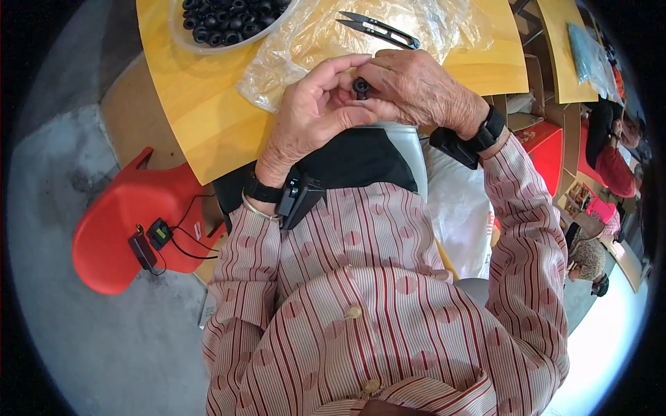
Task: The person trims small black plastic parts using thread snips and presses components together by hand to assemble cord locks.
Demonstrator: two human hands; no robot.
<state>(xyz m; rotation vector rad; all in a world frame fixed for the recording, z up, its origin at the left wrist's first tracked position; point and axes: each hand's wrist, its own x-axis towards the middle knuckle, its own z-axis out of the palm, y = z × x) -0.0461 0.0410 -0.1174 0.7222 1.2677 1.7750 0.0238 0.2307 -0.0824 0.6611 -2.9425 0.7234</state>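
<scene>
Both hands meet over the near edge of the yellow table. A small black ring-shaped rubber piece [361, 87] shows between them, its round hole facing up. My left hand [319, 100] curls around its left side, thumb and fingers closed in toward it. From the right, my right hand [413, 83] pinches at the same piece; its curled fingers hide part of the grip. Beyond the hands, black thread snips [380, 30] lie on a crumpled clear plastic bag [277, 66]. At the far left, a translucent tub [201, 49] holds many similar black pieces [232, 21].
The yellow table [208, 132] ends just in front of my lap. A red chair [114, 229] with small black boxes and cables [161, 234] stands at left. White sacking [454, 208] and a red box [542, 154] are at right. Other people sit farther right.
</scene>
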